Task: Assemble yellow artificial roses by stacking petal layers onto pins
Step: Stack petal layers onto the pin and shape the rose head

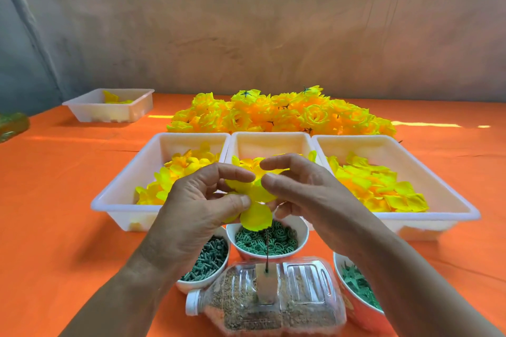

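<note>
Yellow fabric, a petal layer, is pinched at centre frame between both hands. The left hand holds its left edge between thumb and forefinger. The right hand pinches the right edge the same way, its other fingers curled beneath. Whether this is a single layer or several I cannot tell. One lobe hangs down, pointing at the pin directly under it.

The one pin is a thin dark rod standing upright, its long axis vertical. Its top is hidden behind the hanging lobe and its foot is stuck into a clear plastic bottle. The one bottle lies on its side at bottom centre, long axis running left to right, white cap toward the lower left, with sandy grain inside.

Three bowls ring the pin:
- left bowl: green rod pieces
- middle bowl: green rings
- right bowl: green leafy pieces

Behind the hands, three white trays sit side by side, each holding loose yellow petals. A fourth tray stands apart at upper left. One pile of finished roses lies behind the row, on the orange cloth.
</note>
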`<act>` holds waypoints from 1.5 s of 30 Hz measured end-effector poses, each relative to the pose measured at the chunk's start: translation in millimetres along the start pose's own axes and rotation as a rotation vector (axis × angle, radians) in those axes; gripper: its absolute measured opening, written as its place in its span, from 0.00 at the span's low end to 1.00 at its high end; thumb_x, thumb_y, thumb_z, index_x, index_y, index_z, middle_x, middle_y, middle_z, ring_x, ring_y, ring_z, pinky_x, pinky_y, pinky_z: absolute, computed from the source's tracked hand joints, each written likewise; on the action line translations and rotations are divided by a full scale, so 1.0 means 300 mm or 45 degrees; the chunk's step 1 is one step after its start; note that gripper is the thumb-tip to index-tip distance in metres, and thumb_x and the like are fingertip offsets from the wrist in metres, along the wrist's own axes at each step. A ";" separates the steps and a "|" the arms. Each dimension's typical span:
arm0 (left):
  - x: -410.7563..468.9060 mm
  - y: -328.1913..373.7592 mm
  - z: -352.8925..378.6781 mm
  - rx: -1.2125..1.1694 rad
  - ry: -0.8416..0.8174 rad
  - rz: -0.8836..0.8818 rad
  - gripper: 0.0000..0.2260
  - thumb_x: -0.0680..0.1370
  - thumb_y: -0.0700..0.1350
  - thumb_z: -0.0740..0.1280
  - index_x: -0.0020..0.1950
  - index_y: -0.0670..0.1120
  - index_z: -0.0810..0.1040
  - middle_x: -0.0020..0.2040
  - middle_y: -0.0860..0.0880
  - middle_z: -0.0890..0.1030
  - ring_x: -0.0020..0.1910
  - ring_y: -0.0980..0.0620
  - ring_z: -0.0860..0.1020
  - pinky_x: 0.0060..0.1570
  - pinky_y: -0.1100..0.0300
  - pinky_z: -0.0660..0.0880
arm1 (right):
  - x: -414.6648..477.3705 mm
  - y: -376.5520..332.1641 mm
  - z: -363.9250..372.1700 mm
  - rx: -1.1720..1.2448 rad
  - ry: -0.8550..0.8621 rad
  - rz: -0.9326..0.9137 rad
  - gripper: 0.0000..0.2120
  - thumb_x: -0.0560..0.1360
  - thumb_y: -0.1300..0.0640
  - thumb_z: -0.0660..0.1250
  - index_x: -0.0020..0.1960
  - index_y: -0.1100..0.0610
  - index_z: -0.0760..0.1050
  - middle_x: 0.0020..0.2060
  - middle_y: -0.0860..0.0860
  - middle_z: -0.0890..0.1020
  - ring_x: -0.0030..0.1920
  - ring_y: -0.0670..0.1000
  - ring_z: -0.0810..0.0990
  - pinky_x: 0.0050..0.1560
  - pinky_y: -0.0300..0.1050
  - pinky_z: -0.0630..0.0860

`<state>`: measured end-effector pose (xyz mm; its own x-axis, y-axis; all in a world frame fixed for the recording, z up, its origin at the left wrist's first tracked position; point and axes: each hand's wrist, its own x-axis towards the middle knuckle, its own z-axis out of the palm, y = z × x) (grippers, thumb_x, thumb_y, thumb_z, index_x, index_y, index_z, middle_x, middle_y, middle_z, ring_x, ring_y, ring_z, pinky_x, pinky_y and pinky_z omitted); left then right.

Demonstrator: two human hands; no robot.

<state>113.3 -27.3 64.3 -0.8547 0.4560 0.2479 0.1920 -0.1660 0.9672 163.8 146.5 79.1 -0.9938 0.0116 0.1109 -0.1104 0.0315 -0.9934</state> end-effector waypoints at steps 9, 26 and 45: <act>-0.074 0.051 0.042 0.062 -0.103 -0.107 0.13 0.63 0.40 0.72 0.44 0.54 0.86 0.37 0.49 0.82 0.35 0.51 0.82 0.39 0.58 0.81 | -0.092 0.016 -0.002 0.258 -0.038 -0.017 0.16 0.66 0.62 0.75 0.52 0.59 0.76 0.29 0.51 0.77 0.27 0.47 0.74 0.29 0.36 0.72; -0.083 0.040 0.055 0.003 -0.177 -0.265 0.14 0.62 0.35 0.73 0.45 0.48 0.86 0.42 0.41 0.79 0.35 0.48 0.84 0.34 0.60 0.80 | -0.114 0.082 0.006 0.440 0.018 0.061 0.05 0.66 0.61 0.71 0.41 0.54 0.82 0.35 0.55 0.79 0.33 0.51 0.79 0.32 0.40 0.76; -0.077 0.038 0.056 0.018 -0.201 -0.287 0.14 0.62 0.36 0.73 0.45 0.49 0.86 0.38 0.47 0.81 0.34 0.51 0.83 0.34 0.61 0.79 | -0.113 0.112 -0.001 0.545 0.027 0.079 0.07 0.65 0.62 0.72 0.42 0.53 0.83 0.36 0.55 0.81 0.34 0.53 0.82 0.35 0.45 0.79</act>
<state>143.4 -25.2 70.5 -0.7911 0.6109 0.0306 0.0131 -0.0332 0.9994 193.9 147.5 41.9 -0.9987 0.0209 0.0470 -0.0514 -0.3873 -0.9205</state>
